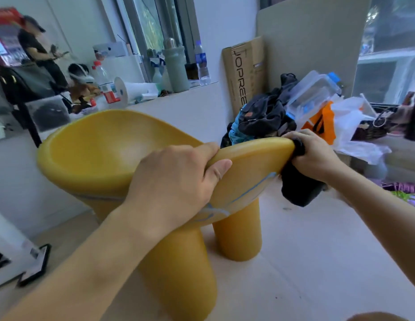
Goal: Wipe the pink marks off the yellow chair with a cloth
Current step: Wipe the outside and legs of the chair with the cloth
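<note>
Along the rim of the smooth, moulded yellow chair (93, 149), our left grip (174, 181) curls tight. At three o'clock from it, our right grip (315, 156) pinches a limp black cloth (296, 191) against the rim's rounded end. Bluish lines (253, 189) slant toward eight o'clock from the cloth; we see no pink. We judge the right grip nearer.
</note>
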